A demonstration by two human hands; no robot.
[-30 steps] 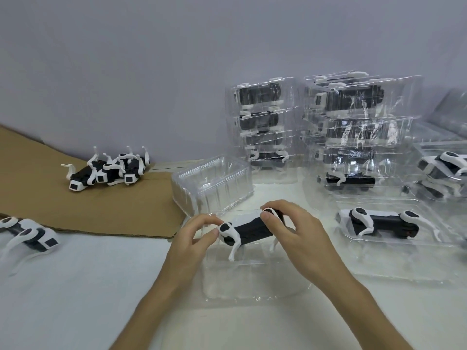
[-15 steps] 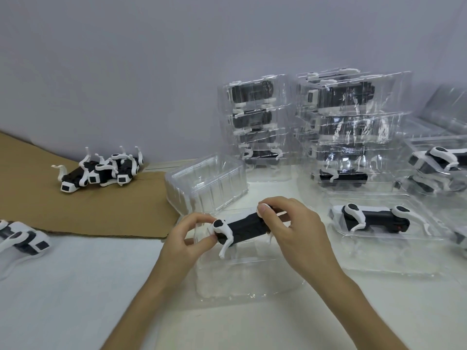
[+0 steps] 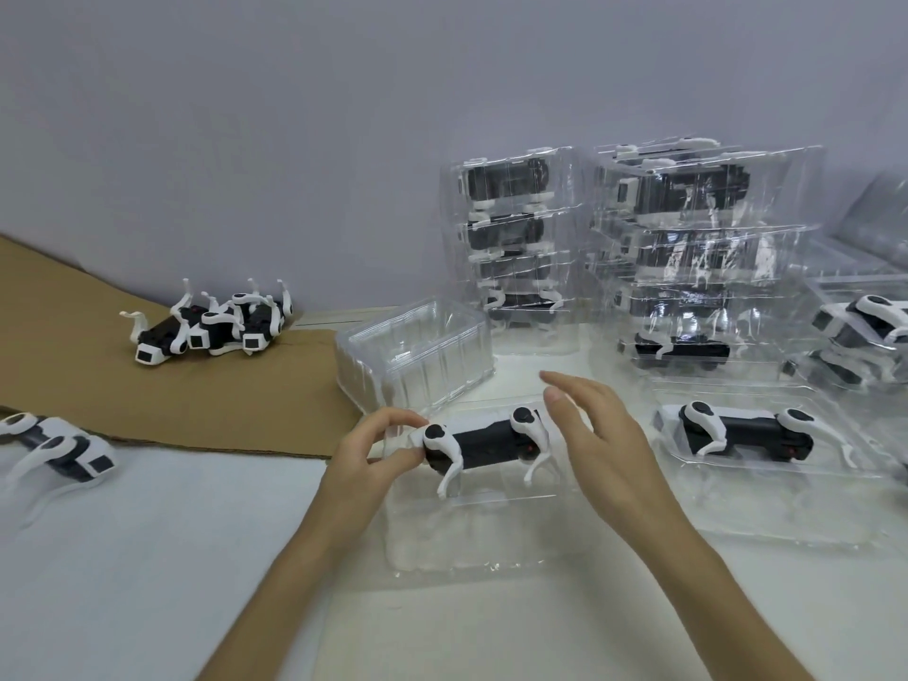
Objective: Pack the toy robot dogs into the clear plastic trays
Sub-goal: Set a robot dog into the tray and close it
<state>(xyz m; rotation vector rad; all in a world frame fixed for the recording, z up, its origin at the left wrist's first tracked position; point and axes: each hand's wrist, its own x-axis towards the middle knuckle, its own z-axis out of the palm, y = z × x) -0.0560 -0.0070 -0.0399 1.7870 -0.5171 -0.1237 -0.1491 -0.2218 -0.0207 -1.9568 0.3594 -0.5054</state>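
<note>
Left hand (image 3: pixel 378 452) pinches the head end of the toy robot dog (image 3: pixel 484 447) between thumb and fingertips. The right hand (image 3: pixel 604 449) hovers open just beside its rear, fingers loose and holding nothing. The dog lies across the far half of the clear plastic tray (image 3: pixel 471 538) at centre frame, legs pointing down; I cannot tell whether it is seated.

Held by one end only, it could twist, and a thin white leg might snag the moulded wall. The light tray could skid too, I reckon.

Just behind sits an empty deep tray (image 3: pixel 417 356), and right of centre a packed dog (image 3: pixel 737 430). Tall stacks of filled trays (image 3: pixel 697 248) stand at upper right, near enough to knock. Loose dogs (image 3: pixel 211 326) wait on the cardboard (image 3: pixel 73 366) at left.
</note>
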